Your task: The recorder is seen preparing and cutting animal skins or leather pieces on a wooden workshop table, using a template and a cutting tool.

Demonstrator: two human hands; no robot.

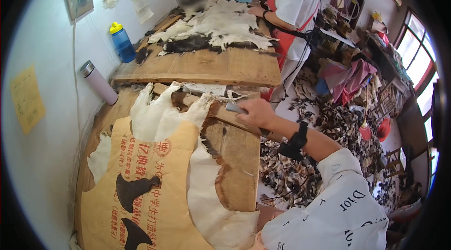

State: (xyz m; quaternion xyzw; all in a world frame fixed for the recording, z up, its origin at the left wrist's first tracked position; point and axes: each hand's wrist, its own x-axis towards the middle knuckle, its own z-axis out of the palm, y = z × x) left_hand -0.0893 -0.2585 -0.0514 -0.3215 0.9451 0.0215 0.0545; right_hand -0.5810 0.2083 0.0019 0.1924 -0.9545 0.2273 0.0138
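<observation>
My right hand is closed around a small grey object with a blunt end; its kind is hidden by my fingers. It is over the wooden bar at the far edge of my worktable, beside a raised corner of a pale hide with dark, furry edges. A large tan paper sheet with red printing lies over the hide. Two dark brown curved shapes show on the sheet; I cannot tell whether they are pieces or cut-outs. My left hand cannot be made out.
Beyond is a higher wooden table with another pale hide; a co-worker in a red apron touches it. A lilac flask and blue bottle stand by the left wall. Fur scraps cover the floor at right.
</observation>
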